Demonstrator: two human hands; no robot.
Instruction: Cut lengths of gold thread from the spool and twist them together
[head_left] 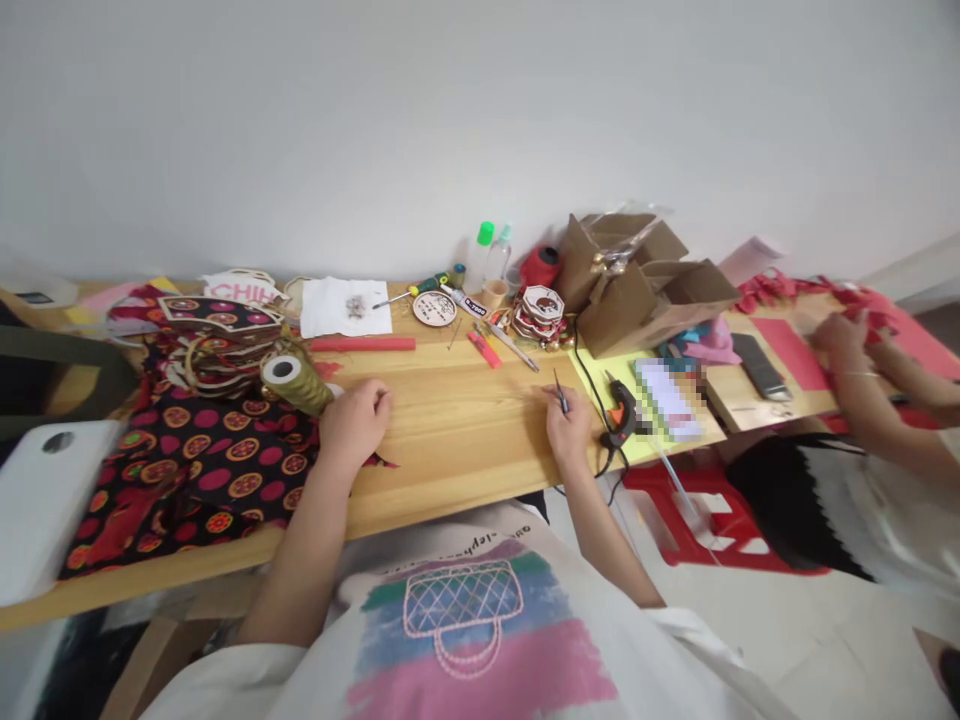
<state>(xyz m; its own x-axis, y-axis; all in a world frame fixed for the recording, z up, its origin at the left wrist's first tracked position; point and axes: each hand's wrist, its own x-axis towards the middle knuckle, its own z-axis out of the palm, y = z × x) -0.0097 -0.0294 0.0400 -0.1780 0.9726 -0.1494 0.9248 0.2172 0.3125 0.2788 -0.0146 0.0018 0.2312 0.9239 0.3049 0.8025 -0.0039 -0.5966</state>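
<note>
My left hand (354, 428) rests on the wooden table, its fingers curled closed; whatever may be inside is hidden. Beside it stands a tilted spool of olive-gold thread (306, 390). Under and behind that wrist spreads a black fabric with red and orange round patterns (244, 470). My right hand (568, 428) is closed around a slim pointed tool (561, 392) with a dark body and a thin reddish tip, pointing up and away; its exact kind is too small to tell. Just right of this hand lies a black hot glue gun (621, 412) with an orange trigger.
A red strip (364, 344), a white cloth (345, 307), a screwdriver (412, 290) and stacked wooden pieces (538, 312) lie toward the wall. Cardboard boxes (652, 290) stand at back right. A co-worker's hands (844, 345) handle red fabric further right.
</note>
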